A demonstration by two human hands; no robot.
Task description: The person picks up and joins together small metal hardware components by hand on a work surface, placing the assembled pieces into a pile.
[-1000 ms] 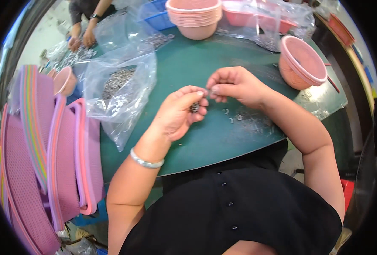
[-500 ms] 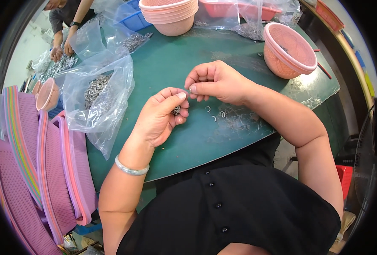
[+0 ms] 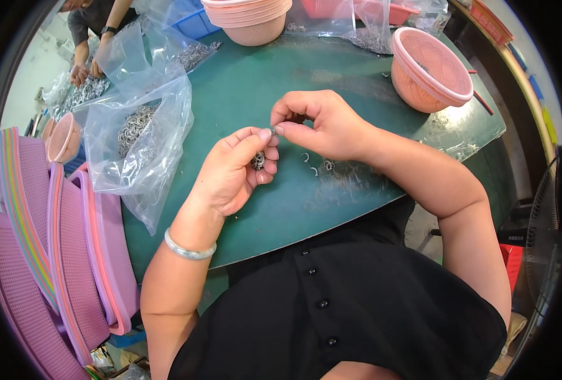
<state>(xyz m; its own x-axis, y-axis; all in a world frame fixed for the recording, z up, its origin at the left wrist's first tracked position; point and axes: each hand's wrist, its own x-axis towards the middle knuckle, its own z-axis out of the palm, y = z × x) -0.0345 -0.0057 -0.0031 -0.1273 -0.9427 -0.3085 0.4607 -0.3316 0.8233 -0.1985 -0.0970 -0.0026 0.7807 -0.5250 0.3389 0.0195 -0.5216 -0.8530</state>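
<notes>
My left hand [image 3: 233, 166] is closed around a small clump of metal rings [image 3: 258, 160], which shows between the palm and the curled fingers. Its thumb and forefinger pinch at their tips, touching or almost touching the fingertips of my right hand [image 3: 315, 123]. That right hand is pinched too, on a tiny piece too small to make out. Below it, several loose curved metal rings [image 3: 314, 166] lie on the green table [image 3: 262, 225]. Left of my hands, a clear plastic bag [image 3: 167, 136] holds a heap of grey metal rings [image 3: 136, 130].
Purple-pink baskets [image 3: 78, 253] stand stacked at the left edge. A pink basket [image 3: 420, 79] sits at the right, near red sticks [image 3: 482, 101]. Stacked pink bowls [image 3: 250, 28], a blue crate [image 3: 193, 22] and bags line the far side. A co-worker's hands [image 3: 81, 75] handle metal parts at far left.
My fingertips have come together, the right thumb tip now at the left thumb and forefinger. The whole view has shifted slightly. The loose rings lie as before.
</notes>
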